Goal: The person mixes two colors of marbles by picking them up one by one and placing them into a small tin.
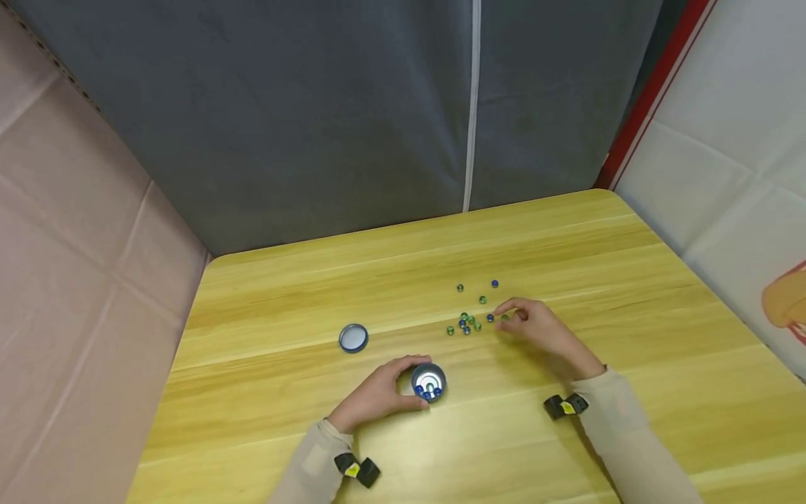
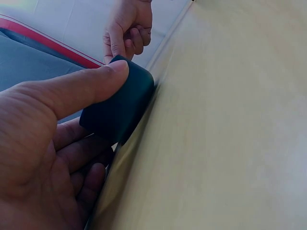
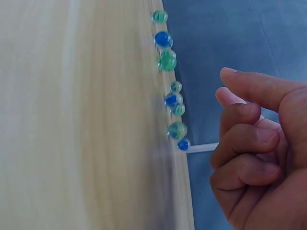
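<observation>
My left hand (image 1: 384,388) holds a small round tin (image 1: 417,372) at its side, thumb on one side and fingers on the other. The tin's dark teal outer wall (image 2: 127,100) fills the grip in the left wrist view. Several blue marbles (image 1: 427,395) and a green one (image 1: 430,386) lie inside it. My right hand (image 1: 535,323) is over loose marbles, close to a blue marble (image 1: 490,318). In the right wrist view, its thumb and index finger (image 3: 268,88) stand apart with nothing seen between them, and the other fingers are curled.
A round blue-rimmed lid (image 1: 353,338) lies left of the tin. More green marbles (image 1: 450,330) and blue marbles (image 1: 495,283) are scattered on the wooden table (image 1: 283,294). A dark grey curtain (image 1: 315,126) hangs behind, with pale fabric walls (image 1: 69,280) at the sides.
</observation>
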Demonstrator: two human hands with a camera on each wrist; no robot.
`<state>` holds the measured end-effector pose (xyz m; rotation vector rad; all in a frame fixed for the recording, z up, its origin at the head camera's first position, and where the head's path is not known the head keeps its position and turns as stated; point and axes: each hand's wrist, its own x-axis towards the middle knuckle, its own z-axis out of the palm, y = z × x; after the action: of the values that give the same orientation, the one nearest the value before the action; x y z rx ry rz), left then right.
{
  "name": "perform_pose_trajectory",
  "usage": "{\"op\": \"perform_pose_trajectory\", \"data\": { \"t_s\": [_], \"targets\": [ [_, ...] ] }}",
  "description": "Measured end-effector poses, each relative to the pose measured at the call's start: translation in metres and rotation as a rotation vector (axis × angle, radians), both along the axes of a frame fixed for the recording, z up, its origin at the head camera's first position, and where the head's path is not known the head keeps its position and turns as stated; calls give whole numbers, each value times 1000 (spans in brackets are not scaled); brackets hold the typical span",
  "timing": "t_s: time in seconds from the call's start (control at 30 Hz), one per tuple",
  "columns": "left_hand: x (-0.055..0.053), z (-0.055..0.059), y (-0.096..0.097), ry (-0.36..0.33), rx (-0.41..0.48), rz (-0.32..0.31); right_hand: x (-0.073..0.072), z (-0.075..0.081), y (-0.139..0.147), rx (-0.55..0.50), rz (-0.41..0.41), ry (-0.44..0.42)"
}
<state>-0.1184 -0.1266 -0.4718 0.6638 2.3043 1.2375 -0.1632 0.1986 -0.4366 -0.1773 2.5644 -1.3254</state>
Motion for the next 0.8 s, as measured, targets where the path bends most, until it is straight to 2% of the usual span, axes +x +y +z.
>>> {"op": "perform_pose_trajectory", "data": {
  "t_s": [0.27, 0.8],
  "targets": [
    [0, 0, 0, 6, 2, 2, -6, -8, 9, 5, -28, -2],
    [1, 2, 1, -12, -2, 7, -9, -13, 16, 17, -41, -30]
  ]
}}
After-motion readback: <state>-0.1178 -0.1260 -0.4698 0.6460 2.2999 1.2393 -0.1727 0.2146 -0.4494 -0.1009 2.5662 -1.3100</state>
